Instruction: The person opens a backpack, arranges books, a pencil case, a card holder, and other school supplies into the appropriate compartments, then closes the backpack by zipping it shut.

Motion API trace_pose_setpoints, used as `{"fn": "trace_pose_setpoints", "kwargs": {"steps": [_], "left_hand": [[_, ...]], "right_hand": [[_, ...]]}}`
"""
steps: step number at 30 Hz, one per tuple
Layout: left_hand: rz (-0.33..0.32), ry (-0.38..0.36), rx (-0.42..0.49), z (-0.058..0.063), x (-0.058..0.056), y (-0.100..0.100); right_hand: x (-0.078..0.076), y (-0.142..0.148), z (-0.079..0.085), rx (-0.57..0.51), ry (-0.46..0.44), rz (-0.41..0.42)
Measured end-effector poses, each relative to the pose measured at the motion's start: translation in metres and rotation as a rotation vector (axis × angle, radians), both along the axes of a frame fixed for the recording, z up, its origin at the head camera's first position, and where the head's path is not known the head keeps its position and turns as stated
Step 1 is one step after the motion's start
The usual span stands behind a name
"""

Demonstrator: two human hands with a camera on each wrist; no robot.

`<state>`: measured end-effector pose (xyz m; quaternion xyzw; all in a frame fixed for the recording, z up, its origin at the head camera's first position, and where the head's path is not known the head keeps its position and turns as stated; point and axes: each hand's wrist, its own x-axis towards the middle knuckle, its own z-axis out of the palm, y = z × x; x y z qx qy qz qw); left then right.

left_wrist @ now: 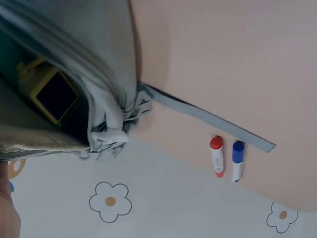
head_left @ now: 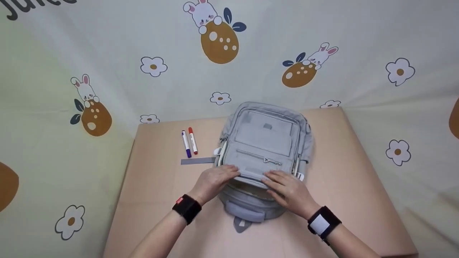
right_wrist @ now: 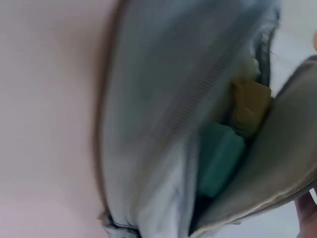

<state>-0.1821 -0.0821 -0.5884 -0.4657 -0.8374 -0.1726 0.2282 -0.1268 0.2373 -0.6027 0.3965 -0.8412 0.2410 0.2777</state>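
A grey backpack (head_left: 267, 132) lies on its back on the table, its main compartment unzipped toward the wearer. My left hand (head_left: 214, 182) grips the left part of the front panel's edge, fingers over the top and thumb hidden. On the right part of that edge, my right hand (head_left: 292, 191) has its fingers on the panel and its thumb on the opening's side. Inside, the left wrist view shows a yellow object with a dark square face (left_wrist: 55, 96). A green item (right_wrist: 220, 158) shows beside a yellow one (right_wrist: 250, 106) in the right wrist view.
Left of the backpack lie a red-capped marker (head_left: 193, 141) and a blue-purple-capped marker (head_left: 186, 144). A flat grey strip (head_left: 195, 161) runs partly under the bag. The table (head_left: 154, 200) meets a patterned cloth backdrop (head_left: 172, 93) at its far edge.
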Motion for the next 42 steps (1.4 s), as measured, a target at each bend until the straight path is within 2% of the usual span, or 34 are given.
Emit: {"fn": "trace_pose_setpoints", "kwargs": {"steps": [6, 11, 17, 24, 28, 33, 38, 42], "left_hand": [[-0.009, -0.03, -0.04, -0.02, 0.003, -0.003], [-0.003, -0.011, -0.104, -0.032, 0.002, -0.005], [-0.049, 0.007, -0.185, -0.041, 0.002, -0.008], [-0.11, -0.079, -0.161, -0.046, 0.0, -0.012], [-0.111, -0.124, -0.179, -0.044, 0.0, -0.012], [-0.082, -0.115, -0.211, -0.036, 0.002, -0.001], [-0.061, -0.104, -0.195, -0.017, 0.004, 0.032], [0.032, -0.166, -0.269, 0.003, 0.003, 0.068]], "right_hand": [[0.006, -0.005, -0.02, -0.016, 0.032, 0.016], [0.009, -0.007, -0.034, -0.007, 0.032, 0.029], [0.011, -0.008, -0.048, 0.014, 0.024, 0.024], [0.01, -0.009, -0.055, 0.03, -0.009, 0.0], [0.011, -0.009, -0.056, 0.062, -0.048, -0.011], [0.011, -0.008, -0.056, 0.098, -0.095, -0.028], [0.011, -0.008, -0.052, 0.126, -0.129, -0.042], [0.01, -0.008, -0.051, 0.129, -0.136, -0.036]]}}
